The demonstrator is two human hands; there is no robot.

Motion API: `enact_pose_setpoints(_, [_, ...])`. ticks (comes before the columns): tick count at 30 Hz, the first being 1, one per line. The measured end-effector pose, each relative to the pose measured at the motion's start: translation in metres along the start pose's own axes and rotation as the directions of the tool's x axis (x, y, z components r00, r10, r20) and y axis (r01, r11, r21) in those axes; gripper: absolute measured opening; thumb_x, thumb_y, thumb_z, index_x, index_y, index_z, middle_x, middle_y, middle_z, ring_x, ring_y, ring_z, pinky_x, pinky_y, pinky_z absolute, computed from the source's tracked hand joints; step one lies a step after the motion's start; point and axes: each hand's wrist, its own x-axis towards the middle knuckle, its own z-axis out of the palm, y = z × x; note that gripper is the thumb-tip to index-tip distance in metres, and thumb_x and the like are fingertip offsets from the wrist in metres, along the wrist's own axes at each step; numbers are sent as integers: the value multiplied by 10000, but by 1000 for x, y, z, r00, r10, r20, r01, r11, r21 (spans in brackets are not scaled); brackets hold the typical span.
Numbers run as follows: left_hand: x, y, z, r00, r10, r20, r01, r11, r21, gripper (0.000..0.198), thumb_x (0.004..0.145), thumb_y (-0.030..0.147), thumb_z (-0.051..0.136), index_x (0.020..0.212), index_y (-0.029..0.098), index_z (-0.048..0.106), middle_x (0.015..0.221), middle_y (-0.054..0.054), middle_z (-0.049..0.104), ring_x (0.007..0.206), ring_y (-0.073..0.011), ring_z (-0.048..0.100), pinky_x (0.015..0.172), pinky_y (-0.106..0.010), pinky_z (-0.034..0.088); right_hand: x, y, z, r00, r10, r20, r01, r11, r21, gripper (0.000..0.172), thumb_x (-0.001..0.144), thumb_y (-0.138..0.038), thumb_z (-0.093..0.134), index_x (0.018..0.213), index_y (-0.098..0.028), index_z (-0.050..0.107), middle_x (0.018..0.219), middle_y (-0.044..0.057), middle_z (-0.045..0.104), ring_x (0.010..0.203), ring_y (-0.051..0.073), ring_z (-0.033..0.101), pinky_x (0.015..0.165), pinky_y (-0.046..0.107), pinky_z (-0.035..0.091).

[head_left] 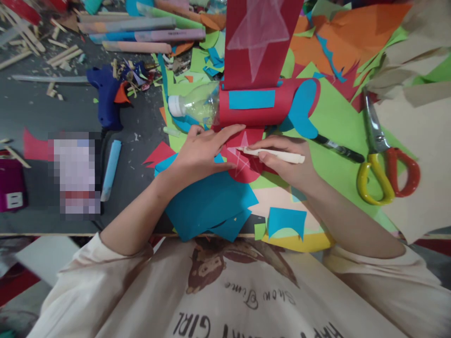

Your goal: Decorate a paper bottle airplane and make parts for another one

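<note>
My right hand (287, 157) grips a white marker (282, 155), its tip on a red paper wing (246, 173) where a pale star is drawn. Fingers apart, my left hand (207, 152) lies on the wing's left side and presses it flat. The wing joins a plastic bottle (202, 104) with a white cap, lying on its side and wrapped in red paper (246, 112). A blue paper strip (252, 99) is on the wrap, and blue rounded paper (305, 108) is at its right end. The far red wing (260, 42) bears a larger whitish star.
Yellow-and-red scissors (384, 159) and a black marker (340, 149) lie to the right. On the left are a blue glue gun (105, 96), a light blue marker (111, 170) and wood sticks (63, 55). Blue paper sheets (207, 202) lie near the table edge; orange paper (352, 35) is at the back.
</note>
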Motion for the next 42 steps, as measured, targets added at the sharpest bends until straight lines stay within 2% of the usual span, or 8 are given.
enact_pose_setpoints(3, [0,0,-1,1000,-10,10,10,1000,4,699,870,411,647,1504,246,404,975,-46,686,890,-221,600,961,-363,317,0,1,-2,999,-4,33,4,1000,4,159,856,-378,655,847,-267,769,830,30,781,691,188,699,619,335,574])
enact_pose_setpoints(7, [0,1,-1,1000,-22,20,22,1000,14,710,873,425,648,1509,238,394,1002,-55,682,912,-238,607,958,-374,321,0,2,-3,998,-28,52,26,999,41,112,829,-307,665,816,-266,768,855,23,795,692,183,711,606,311,571])
enact_pose_setpoints(11, [-1,1,0,1000,-7,13,7,1000,6,709,869,407,660,1505,238,396,1002,-53,683,910,-232,612,966,-372,321,0,2,-2,999,-35,14,34,998,49,112,818,-247,658,807,-264,768,824,14,792,677,178,709,592,306,567])
enact_pose_setpoints(20, [0,0,0,1000,-1,1,1,1000,-7,700,860,375,672,1498,254,411,1029,-46,694,930,-233,622,978,-381,322,1,1,2,998,-32,-62,33,999,12,108,835,-282,656,818,-284,762,843,19,790,728,208,720,647,358,595])
enact_pose_setpoints(27, [0,0,1,1000,7,-1,-7,1000,9,708,863,392,679,1497,240,402,1022,-57,687,950,-246,617,959,-380,323,-1,1,-1,1000,19,9,-19,1000,-2,130,824,-298,641,807,-267,766,813,22,787,658,190,695,554,322,557])
enact_pose_setpoints(31, [0,1,-1,1000,-8,14,7,1000,6,711,863,387,686,1497,241,400,1027,-53,689,942,-239,614,958,-367,318,-1,0,-3,999,21,47,-23,999,41,131,792,-247,636,789,-253,767,814,22,788,654,181,696,544,302,551])
enact_pose_setpoints(39, [0,1,0,1000,1,1,-1,1000,-2,703,860,401,666,1496,253,407,1019,-48,690,917,-238,614,936,-364,321,-1,2,-1,1000,4,-10,-4,1000,11,123,798,-242,644,784,-262,764,799,18,787,654,189,700,569,317,557])
enact_pose_setpoints(42, [1,0,0,1000,0,-7,0,1000,0,703,861,407,662,1499,263,406,1009,-47,692,919,-243,613,936,-366,326,-1,2,-2,1000,22,2,-22,1000,7,126,795,-250,641,783,-264,766,792,16,786,629,184,685,531,310,543])
